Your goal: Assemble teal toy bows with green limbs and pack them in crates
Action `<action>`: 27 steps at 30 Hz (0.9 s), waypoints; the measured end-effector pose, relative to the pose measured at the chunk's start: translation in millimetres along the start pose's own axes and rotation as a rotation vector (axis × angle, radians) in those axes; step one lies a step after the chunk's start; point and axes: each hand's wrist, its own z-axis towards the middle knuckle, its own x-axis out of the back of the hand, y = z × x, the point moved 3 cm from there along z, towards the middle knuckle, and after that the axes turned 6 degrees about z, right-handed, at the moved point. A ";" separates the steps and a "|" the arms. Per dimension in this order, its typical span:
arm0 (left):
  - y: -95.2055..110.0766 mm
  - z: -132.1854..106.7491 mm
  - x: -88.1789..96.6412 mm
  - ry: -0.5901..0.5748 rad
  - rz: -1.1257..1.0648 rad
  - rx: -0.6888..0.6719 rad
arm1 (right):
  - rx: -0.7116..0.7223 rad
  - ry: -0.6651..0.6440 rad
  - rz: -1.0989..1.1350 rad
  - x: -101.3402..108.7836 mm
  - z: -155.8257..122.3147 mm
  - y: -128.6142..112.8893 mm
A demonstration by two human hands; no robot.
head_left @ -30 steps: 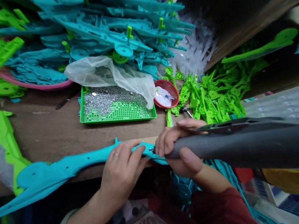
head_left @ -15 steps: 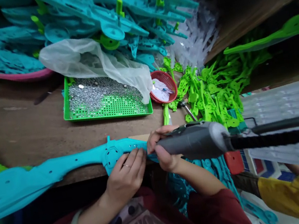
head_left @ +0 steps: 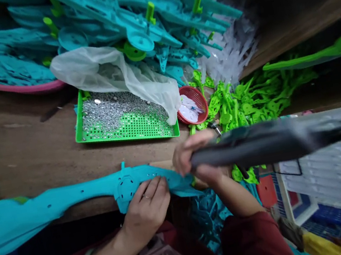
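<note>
A long blue plastic housing point(head_left: 98, 187) lies along the table's near edge, with small holes and an octagonal raised section. My left hand point(head_left: 150, 199) holds it by its near edge, fingers together on top and the thumb hidden. In my right hand point(head_left: 197, 155) is a dark grey power screwdriver point(head_left: 243, 146), its handle smeared by motion. Its cable end points right, while the tip is hidden behind my fingers. That hand is over the right end of the housing, by a strip of tan board point(head_left: 162, 164).
Beyond the housing sits a green perforated tray point(head_left: 126, 140) of small screws, partly under a translucent plastic bag point(head_left: 90, 67). A red basket point(head_left: 195, 91) stands beside it. Blue parts point(head_left: 137, 14) and green parts point(head_left: 238, 102) are heaped behind. At left is a pink basin point(head_left: 25, 88).
My right hand has shifted right with the screwdriver, uncovering more of the housing's right end. My left hand stays on the housing. The view has moved slightly.
</note>
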 end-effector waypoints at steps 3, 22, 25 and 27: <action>1.2 -0.4 -3.2 -0.045 -0.039 -0.053 | 0.190 0.252 0.018 13.1 45.8 16.2; 7.6 -1.9 -25.2 0.117 -0.282 -0.313 | 0.071 0.413 -0.100 12.4 68.3 44.1; 7.4 -2.3 -25.8 0.114 -0.278 -0.303 | 0.082 0.483 -0.092 13.4 37.3 1.1; 7.0 -2.2 -25.8 0.114 -0.294 -0.305 | 0.084 0.505 -0.101 10.8 6.6 -26.7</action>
